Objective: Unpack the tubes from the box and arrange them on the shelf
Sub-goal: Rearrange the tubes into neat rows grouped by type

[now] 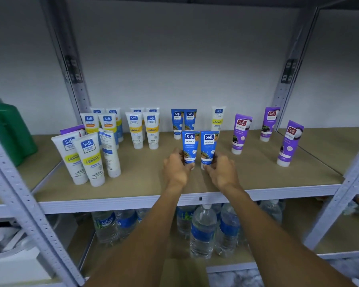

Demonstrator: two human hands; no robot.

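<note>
I'm mid-placement at the shelf.
My left hand grips the left blue tube, my right hand the right blue tube; next, I'd release both without toppling them.

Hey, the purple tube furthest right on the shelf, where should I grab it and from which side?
Probably set the grip round the middle of the purple tube, coming from the open front of the shelf. It stands on its white cap, leaning, with a flat crimped top, and nothing stands close beside it.
</note>
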